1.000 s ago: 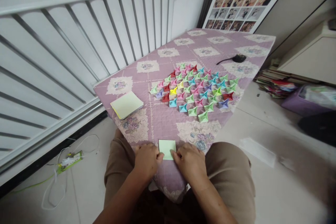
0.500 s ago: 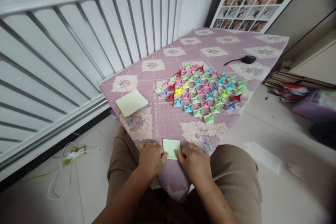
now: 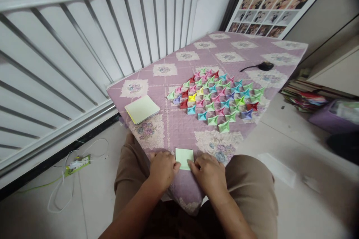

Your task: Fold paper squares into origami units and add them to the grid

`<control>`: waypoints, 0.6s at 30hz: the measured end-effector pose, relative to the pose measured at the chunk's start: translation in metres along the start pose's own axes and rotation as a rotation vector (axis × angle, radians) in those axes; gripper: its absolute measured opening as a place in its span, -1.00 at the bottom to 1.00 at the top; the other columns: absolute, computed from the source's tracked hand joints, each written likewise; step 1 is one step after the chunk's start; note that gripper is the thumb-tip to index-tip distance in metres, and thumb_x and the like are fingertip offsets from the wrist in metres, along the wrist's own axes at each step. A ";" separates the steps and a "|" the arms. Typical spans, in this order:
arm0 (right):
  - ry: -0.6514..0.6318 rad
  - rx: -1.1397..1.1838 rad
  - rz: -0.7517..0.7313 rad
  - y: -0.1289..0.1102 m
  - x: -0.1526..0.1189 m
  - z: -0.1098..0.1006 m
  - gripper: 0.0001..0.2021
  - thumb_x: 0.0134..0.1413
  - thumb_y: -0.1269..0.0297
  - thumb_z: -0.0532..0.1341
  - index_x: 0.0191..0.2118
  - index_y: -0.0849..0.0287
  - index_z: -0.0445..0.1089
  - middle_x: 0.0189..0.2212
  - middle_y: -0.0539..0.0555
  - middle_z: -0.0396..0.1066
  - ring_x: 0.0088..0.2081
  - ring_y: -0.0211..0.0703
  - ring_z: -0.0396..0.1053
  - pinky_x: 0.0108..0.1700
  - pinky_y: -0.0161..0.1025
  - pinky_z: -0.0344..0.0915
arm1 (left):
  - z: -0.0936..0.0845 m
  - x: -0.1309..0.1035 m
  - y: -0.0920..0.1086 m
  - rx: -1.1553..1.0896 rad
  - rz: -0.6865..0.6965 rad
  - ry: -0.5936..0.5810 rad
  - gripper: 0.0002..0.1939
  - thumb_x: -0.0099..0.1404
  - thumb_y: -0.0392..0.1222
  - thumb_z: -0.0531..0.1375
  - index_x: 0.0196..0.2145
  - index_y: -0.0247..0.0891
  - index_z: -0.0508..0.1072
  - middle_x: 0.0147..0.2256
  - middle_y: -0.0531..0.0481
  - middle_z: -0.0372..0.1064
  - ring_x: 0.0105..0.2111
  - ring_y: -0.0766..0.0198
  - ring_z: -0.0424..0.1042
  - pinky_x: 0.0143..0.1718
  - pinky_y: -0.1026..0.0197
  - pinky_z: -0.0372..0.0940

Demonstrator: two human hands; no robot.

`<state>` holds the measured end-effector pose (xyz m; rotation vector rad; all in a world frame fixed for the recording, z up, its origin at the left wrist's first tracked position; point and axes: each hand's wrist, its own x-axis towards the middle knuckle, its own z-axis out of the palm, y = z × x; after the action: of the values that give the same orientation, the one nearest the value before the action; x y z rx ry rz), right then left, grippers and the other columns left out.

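A small pale green square of paper (image 3: 184, 158) lies flat at the near corner of the table. My left hand (image 3: 163, 168) rests at its left edge, fingers curled and thumb tip touching the lower left side. On the other side, my right hand (image 3: 209, 172) is curled too, its thumb pressing the lower right corner of the sheet. Beyond the hands stand rows of folded paper pieces (image 3: 216, 107) in green, pink, blue, red and yellow. To the left is a stack of square paper sheets (image 3: 142, 109) with a pale sheet on top.
A purple patterned cloth (image 3: 179, 134) covers the table. Towards the far right lies a black object with a thin cord (image 3: 265, 66). A white radiator (image 3: 120, 33) runs along the left, a photo board (image 3: 269, 7) stands behind, and a power strip (image 3: 77, 165) is on the floor.
The view has shifted very slightly. Both hands and the green paper keep the same places relative to each other.
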<state>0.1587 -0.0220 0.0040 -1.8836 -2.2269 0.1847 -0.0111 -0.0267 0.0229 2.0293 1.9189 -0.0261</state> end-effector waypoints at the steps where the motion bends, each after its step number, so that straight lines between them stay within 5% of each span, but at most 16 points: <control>1: -0.004 0.000 0.003 0.000 0.000 0.000 -0.72 0.08 0.11 0.23 -0.57 0.10 0.39 -0.44 0.01 0.39 -0.28 -0.13 0.30 -0.31 -0.22 -0.04 | 0.001 0.000 0.000 0.000 0.004 0.012 -0.75 0.26 -0.08 0.11 -0.45 -0.22 0.51 -0.34 -0.06 0.47 -0.27 0.10 0.40 -0.21 0.05 0.08; 13: -0.014 -0.002 0.002 0.001 0.000 -0.001 -0.71 0.09 0.10 0.22 -0.58 0.10 0.39 -0.45 0.02 0.39 -0.28 -0.13 0.30 -0.31 -0.22 -0.06 | 0.011 -0.007 -0.001 -0.054 -0.009 0.160 -0.87 0.23 -0.12 0.19 -0.33 -0.23 0.44 -0.33 -0.02 0.43 -0.23 0.09 0.36 -0.16 0.02 0.10; 18: -0.008 -0.001 0.003 0.000 -0.001 -0.002 -0.71 0.08 0.11 0.22 -0.58 0.11 0.39 -0.44 0.01 0.40 -0.27 -0.13 0.30 -0.31 -0.23 -0.05 | 0.018 -0.006 -0.006 -0.063 0.274 0.236 -0.73 0.30 -0.20 0.13 -0.03 -0.08 0.37 0.04 -0.01 0.32 0.03 0.09 0.22 -0.01 0.00 0.05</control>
<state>0.1590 -0.0235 0.0057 -1.8903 -2.2293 0.1916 -0.0133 -0.0370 0.0066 2.3201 1.7247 0.3510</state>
